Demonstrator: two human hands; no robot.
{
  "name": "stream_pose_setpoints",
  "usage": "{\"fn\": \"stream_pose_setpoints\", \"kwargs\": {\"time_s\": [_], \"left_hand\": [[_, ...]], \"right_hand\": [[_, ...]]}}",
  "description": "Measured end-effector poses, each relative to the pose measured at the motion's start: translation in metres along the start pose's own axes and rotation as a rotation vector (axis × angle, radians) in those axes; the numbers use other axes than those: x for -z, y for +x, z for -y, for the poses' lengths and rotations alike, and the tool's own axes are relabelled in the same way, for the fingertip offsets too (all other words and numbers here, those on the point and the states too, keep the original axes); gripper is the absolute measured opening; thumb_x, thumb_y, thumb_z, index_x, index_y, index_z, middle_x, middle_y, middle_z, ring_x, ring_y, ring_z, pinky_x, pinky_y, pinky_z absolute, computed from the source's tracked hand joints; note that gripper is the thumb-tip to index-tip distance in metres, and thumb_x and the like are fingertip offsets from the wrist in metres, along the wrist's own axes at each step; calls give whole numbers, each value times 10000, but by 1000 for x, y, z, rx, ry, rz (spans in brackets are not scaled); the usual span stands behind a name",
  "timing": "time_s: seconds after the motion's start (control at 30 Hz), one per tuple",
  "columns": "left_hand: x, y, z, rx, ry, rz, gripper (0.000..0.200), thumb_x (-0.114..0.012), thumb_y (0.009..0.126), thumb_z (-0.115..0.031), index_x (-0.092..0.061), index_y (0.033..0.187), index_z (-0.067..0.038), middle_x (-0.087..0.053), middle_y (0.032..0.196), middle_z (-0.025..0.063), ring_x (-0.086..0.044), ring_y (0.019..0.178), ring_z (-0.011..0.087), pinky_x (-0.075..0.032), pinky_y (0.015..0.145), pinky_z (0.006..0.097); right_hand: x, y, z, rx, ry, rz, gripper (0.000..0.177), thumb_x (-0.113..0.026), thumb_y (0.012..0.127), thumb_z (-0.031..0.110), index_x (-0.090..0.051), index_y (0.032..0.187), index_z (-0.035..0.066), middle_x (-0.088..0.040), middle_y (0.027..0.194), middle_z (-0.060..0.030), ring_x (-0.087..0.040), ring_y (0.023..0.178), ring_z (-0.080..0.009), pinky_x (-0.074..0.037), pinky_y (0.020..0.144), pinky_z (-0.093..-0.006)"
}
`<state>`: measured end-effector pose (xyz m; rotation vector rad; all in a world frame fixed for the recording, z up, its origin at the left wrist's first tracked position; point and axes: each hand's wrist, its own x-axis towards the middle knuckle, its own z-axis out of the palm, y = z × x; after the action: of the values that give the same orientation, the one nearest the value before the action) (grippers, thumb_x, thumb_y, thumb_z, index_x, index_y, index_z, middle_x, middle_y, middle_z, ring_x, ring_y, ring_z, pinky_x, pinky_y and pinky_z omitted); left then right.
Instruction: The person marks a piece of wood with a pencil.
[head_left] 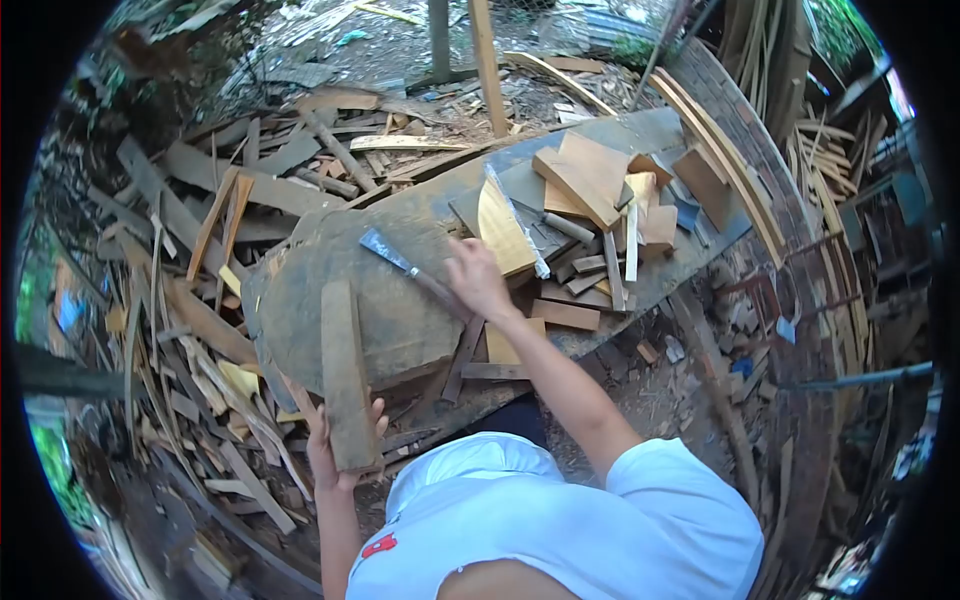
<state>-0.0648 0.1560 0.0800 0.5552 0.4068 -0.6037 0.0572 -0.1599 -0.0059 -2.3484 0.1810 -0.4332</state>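
Observation:
My left hand is wrapped round the lower end of a long wooden block, whose upper part lies on the thick wooden slab. A chisel with a flat metal blade rests on the slab, its blade toward the upper left and its handle toward the lower right. Over the handle is my right hand, fingers partly bent; whether they touch the handle I cannot tell. Just right of this hand lies a yellowish board with a curved edge.
Wood blocks are piled on the workbench at the right, near a grey cylindrical piece. Long curved strips lean at its far right end. Scrap wood covers the ground at the left. A post stands behind.

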Motion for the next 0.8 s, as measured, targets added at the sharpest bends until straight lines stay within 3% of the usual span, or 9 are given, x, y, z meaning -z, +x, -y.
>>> {"fn": "stream_pose_setpoints", "kwargs": {"time_s": [0.1,0.23,0.53,0.57,0.6,0.63,0.67,0.73,0.8], "left_hand": [[-6,-28,-14,-78,48,21,599,-488,962,-388,-372,1425,-26,-456,1399,208,-491,1244,409,-478,958,552],[-1,-43,-28,-109,98,-86,620,-559,894,-271,-358,1437,-49,-430,1411,234,-445,1287,434,-508,908,554],[-40,-64,-65,-63,655,-219,657,-632,821,-144,-362,1413,-51,-506,1298,164,-594,1105,281,-598,771,444],[-42,-69,-67,-82,627,-243,652,-638,832,-163,-362,1413,-51,-488,1318,158,-576,1126,271,-599,779,438],[-41,-73,-68,-104,604,-266,648,-645,844,-181,-362,1412,-51,-469,1338,153,-559,1146,260,-600,787,433],[-43,-75,-69,-166,589,-257,667,-667,834,-186,-366,1412,-44,-459,1349,148,-543,1167,268,-602,792,431],[-46,-76,-68,-221,580,-236,686,-690,824,-190,-370,1412,-37,-450,1359,144,-527,1188,277,-604,797,429],[-54,-79,-67,-278,659,-247,726,-720,801,-152,-359,1424,-59,-423,1384,146,-524,1187,258,-591,825,430],[-58,-79,-61,-301,732,-224,772,-751,778,-114,-347,1436,-82,-395,1408,149,-522,1187,238,-578,853,431]], "right_hand": [[10,-2,-93,-185,-117,-183,244,-536,856,129,-620,1070,46,-590,1007,-231,-554,996,-378,-454,873,-477],[32,-18,-130,-438,-340,-169,477,-527,766,15,-560,1232,116,-481,1178,-160,-506,1050,-381,-434,925,-443],[44,-2,-198,-227,-269,154,507,-418,877,116,-450,1383,94,-541,1122,-260,-550,1011,-453,-479,866,-483],[68,10,-173,-339,-82,271,459,-412,903,156,-494,1349,85,-594,1157,-246,-558,1076,-418,-446,925,-467],[60,5,-193,-215,-100,65,440,-443,912,203,-517,1332,94,-637,1170,-183,-614,1049,-361,-456,924,-453],[69,15,-194,-302,24,96,422,-460,930,247,-540,1322,113,-653,1160,-162,-659,983,-313,-518,838,-415],[60,20,-214,-449,615,97,379,-454,959,291,-570,1287,140,-675,916,-90,-651,660,-192,-515,536,-316],[100,10,-148,-895,690,-71,352,-522,950,393,-587,1183,137,-283,561,81,-212,396,-16,-149,347,-192],[112,-7,-111,-729,800,-129,351,-488,994,365,-550,1220,104,-282,583,76,-253,419,-19,-204,355,-192]]}}
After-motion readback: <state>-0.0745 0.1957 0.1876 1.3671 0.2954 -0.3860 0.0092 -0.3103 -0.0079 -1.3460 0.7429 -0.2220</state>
